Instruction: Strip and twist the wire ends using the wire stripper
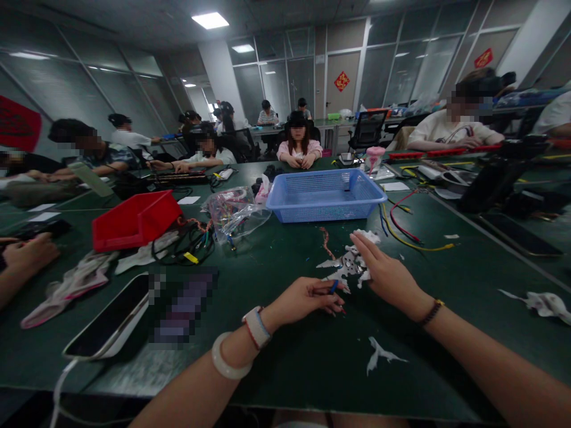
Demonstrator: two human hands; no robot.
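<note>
My right hand (386, 273) is open, its fingers stretched out and held side by side, with its edge against a small heap of torn white and grey scraps (348, 266). Just nearer to me, my left hand (307, 300) rests low over the table with its fingers loosely bent and apart, holding nothing I can see. A blue band (333, 286) shows at one of its fingers. Behind the heap lies a twisted copper-coloured strand (327, 244). A loose torn white scrap (381, 355) lies in front of my right forearm.
A blue mesh basket (328, 212) stands behind my hands. Leftward are a clear plastic bag (236, 214) of wires, a red bin (134, 223), a glove (66, 291) and a white-cased device (109, 324). Coloured cables (410, 235) lie at right. Other people sit around.
</note>
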